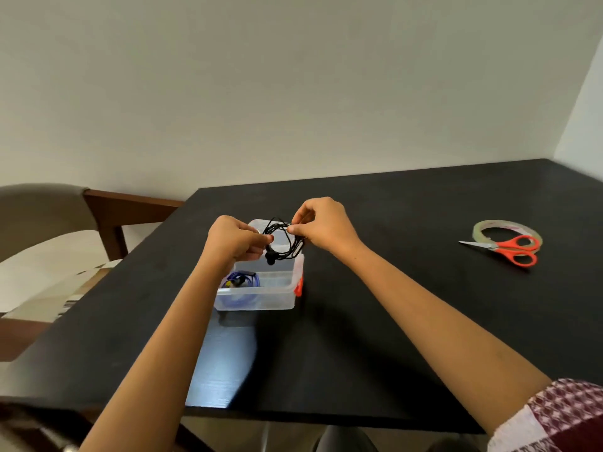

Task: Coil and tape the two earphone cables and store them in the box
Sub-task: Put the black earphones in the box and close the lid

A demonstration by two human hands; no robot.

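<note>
1. Left hand and right hand: each pinches the coiled black earphone cable above the clear box.
2. Blue cable: coiled, inside the box.
3. Probable step: storing the second coil; its tape is not discernible. The next move calls for lowering, then releasing.

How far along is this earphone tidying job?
Done: the blue cable lies coiled in the clear box. In hand: the left hand and right hand hold the coiled black cable above it. Left: putting it inside; tape on it is not discernible.
</note>
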